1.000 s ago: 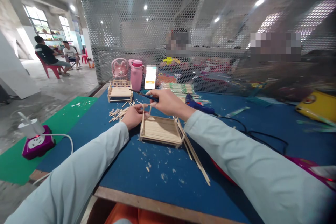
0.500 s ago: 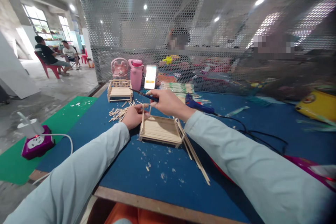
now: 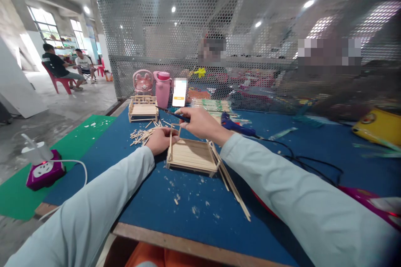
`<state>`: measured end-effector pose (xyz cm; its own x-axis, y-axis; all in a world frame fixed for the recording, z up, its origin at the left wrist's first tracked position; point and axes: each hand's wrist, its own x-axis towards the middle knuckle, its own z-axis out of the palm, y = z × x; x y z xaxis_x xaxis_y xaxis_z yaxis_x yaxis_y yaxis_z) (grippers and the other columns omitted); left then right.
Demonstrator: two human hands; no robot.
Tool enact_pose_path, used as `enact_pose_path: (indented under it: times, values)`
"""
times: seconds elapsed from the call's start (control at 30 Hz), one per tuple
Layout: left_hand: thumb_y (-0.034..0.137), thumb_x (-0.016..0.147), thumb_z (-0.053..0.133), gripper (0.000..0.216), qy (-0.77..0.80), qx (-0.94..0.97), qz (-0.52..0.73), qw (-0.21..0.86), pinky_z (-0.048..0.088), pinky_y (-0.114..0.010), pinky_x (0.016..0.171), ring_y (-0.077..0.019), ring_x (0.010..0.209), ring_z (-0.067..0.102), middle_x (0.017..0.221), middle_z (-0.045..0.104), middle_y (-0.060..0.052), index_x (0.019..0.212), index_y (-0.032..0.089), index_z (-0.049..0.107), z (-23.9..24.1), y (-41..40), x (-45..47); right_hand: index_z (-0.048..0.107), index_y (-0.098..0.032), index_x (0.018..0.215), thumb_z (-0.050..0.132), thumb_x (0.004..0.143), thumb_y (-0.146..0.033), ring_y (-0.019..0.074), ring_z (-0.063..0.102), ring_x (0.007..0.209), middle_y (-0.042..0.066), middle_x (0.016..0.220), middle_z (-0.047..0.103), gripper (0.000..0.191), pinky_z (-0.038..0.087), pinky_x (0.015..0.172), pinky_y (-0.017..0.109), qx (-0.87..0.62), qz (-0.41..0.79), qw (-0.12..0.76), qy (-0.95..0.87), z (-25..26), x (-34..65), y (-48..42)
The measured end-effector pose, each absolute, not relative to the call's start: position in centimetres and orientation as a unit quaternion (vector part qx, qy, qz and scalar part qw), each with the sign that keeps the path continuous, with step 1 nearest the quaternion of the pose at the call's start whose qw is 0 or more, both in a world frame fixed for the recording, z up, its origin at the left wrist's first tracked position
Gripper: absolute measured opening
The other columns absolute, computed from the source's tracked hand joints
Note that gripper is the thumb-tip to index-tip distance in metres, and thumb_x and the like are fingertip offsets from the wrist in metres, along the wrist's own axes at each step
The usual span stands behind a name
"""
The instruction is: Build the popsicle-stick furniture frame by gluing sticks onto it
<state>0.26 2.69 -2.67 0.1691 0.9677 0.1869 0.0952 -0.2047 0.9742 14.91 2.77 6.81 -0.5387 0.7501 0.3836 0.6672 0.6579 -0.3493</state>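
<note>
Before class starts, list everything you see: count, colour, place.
Table: one, blue, foreground
Frame: one, pale, table centre
Bench: one, pale, table's left
Scraps: many, pale, left of frame
Sticks: several, pale, right of frame
Packets: some, clear and green, beyond frame
Tool: one, dark, held over table
Glue gun: one, blue, beyond sticks
Bottle: one, pink, beyond bench
Phone: one, screen white, right of bottle
Eared item: one, pink, left of bottle
Sheet: one, green, left of table
Socket block: one, purple, far left
Mesh: one, grey, behind table
Yellow item: one, table's right
People: several, clothes mixed, left and behind mesh
Sleeves: two, pale blue, foreground
Left hand: one, bare, at frame
Right hand: one, bare, on tool
</note>
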Motion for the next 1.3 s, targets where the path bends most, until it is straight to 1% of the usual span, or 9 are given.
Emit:
enact_pose_path:
  times: [0.13,0.43,0.67,0.8,0.9,1.0,1.07,1.13,1.3]
  values:
    - [0.027,0.057,0.073,0.021,0.437,0.631,0.457,0.449,0.043,-0.023,0.061,-0.0116,0.057,0.054,0.059,0.063,0.0,0.071,0.012,0.072,-2.7,2.8,-0.1,0.066,-0.018,0.099,0.055,0.067,-0.007,0.0136,0.058,0.069,0.003,0.078,0.068,0.035,0.041,0.063,0.025,-0.4,0.078,0.258,-0.876,6.8,14.9,2.7]
    - [0.028,0.058,0.072,0.021,0.459,0.644,0.442,0.424,0.04,-0.022,0.057,-0.0106,0.054,0.05,0.058,0.062,0.0,0.072,0.012,0.073,-2.7,2.8,0.0,0.066,-0.017,0.098,0.054,0.068,-0.005,0.0141,0.059,0.071,0.003,0.08,0.068,0.034,0.041,0.064,0.025,-0.396,0.069,0.256,-0.879,6.8,15.0,2.8]
    - [0.03,0.062,0.069,0.022,0.454,0.656,0.439,0.414,0.04,-0.021,0.056,-0.0114,0.055,0.052,0.059,0.064,0.0,0.074,0.012,0.073,-3.0,3.0,0.1,0.066,-0.019,0.1,0.056,0.069,-0.008,0.0164,0.061,0.079,0.005,0.09,0.07,0.034,0.042,0.068,0.026,-0.397,0.054,0.259,-0.879,6.6,15.1,2.9]
    - [0.031,0.063,0.067,0.02,0.45,0.665,0.434,0.409,0.04,-0.021,0.054,-0.0109,0.052,0.05,0.056,0.062,0.001,0.071,0.013,0.073,-2.9,2.9,0.1,0.066,-0.018,0.101,0.056,0.069,-0.007,0.0163,0.061,0.075,0.005,0.088,0.07,0.035,0.042,0.067,0.026,-0.393,0.058,0.237,-0.886,7.0,15.3,2.8]
    - [0.029,0.063,0.067,0.019,0.453,0.669,0.429,0.404,0.039,-0.021,0.054,-0.0106,0.051,0.05,0.054,0.061,0.001,0.071,0.013,0.073,-2.7,2.8,0.2,0.065,-0.018,0.102,0.054,0.071,-0.008,0.0166,0.06,0.078,0.005,0.09,0.07,0.034,0.041,0.068,0.027,-0.385,0.054,0.245,-0.888,7.5,15.6,2.7]
    - [0.028,0.065,0.065,0.019,0.454,0.672,0.42,0.406,0.04,-0.022,0.056,-0.011,0.052,0.051,0.057,0.063,0.0,0.073,0.012,0.074,-2.5,2.7,0.2,0.065,-0.017,0.097,0.051,0.072,-0.007,0.0181,0.059,0.08,0.007,0.089,0.069,0.031,0.04,0.068,0.027,-0.41,0.027,0.267,-0.872,7.8,16.1,2.7]
    - [0.028,0.065,0.064,0.02,0.455,0.674,0.415,0.409,0.04,-0.022,0.056,-0.0112,0.053,0.051,0.058,0.063,-0.001,0.073,0.012,0.074,-2.4,2.6,0.2,0.066,-0.016,0.092,0.05,0.071,-0.007,0.0185,0.059,0.078,0.007,0.085,0.068,0.027,0.039,0.066,0.027,-0.425,0.015,0.265,-0.865,7.9,16.2,2.6]
    - [0.029,0.065,0.065,0.02,0.455,0.674,0.415,0.408,0.04,-0.022,0.056,-0.0111,0.053,0.051,0.058,0.063,0.0,0.073,0.013,0.074,-2.4,2.6,0.2,0.065,-0.015,0.09,0.051,0.07,-0.007,0.0176,0.058,0.076,0.007,0.084,0.068,0.026,0.039,0.065,0.026,-0.427,0.018,0.256,-0.867,7.8,16.1,2.5]
    - [0.032,0.064,0.067,0.021,0.45,0.672,0.423,0.409,0.038,-0.021,0.055,-0.0098,0.052,0.047,0.053,0.058,0.002,0.07,0.013,0.073,-2.6,2.8,0.1,0.064,-0.014,0.097,0.058,0.068,-0.011,0.0168,0.058,0.076,0.008,0.089,0.068,0.03,0.039,0.066,0.026,-0.408,0.027,0.253,-0.877,7.5,15.4,2.2]
